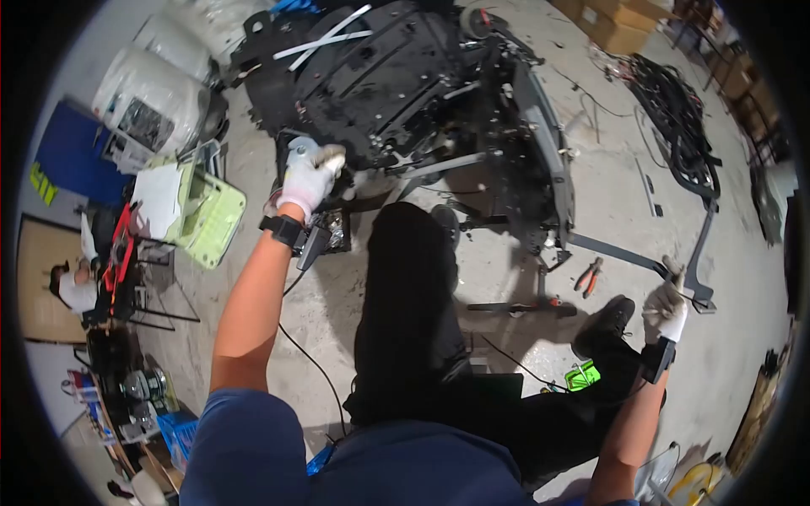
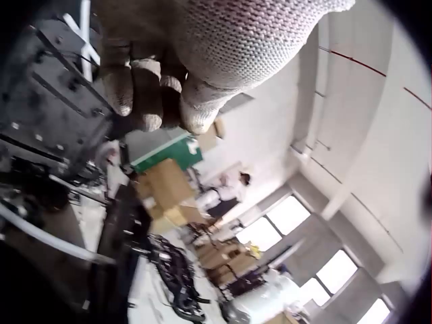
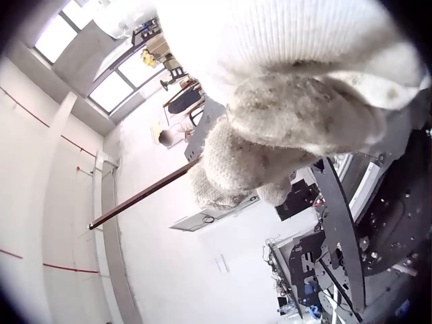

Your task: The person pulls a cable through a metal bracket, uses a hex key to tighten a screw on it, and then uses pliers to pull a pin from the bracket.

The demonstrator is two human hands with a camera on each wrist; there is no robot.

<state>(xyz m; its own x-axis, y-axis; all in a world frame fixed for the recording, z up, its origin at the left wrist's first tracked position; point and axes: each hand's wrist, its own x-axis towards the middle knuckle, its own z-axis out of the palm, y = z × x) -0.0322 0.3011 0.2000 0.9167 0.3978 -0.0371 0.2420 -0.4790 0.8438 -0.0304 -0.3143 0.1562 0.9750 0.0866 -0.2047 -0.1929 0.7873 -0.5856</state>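
Observation:
The left hand (image 1: 312,179), in a white knit glove, is beside the large black part (image 1: 371,76) on the floor. In the left wrist view the fingers of the left hand (image 2: 158,88) are loosely bent, and nothing shows between them. Held out low on the right, the gloved right hand (image 1: 666,310) is near the end of a long grey metal bar (image 1: 616,252). In the right wrist view the soiled, curled fingers of the right hand (image 3: 263,135) grip a thin dark rod (image 3: 145,194), whose far end sticks out past them.
Orange-handled pliers (image 1: 588,277) lie on the floor near the right shoe (image 1: 609,325). A light green plastic piece (image 1: 215,221) stands at left. Black cables (image 1: 671,114) are heaped at the upper right, by cardboard boxes (image 1: 620,25). Thin cords cross the floor near the legs.

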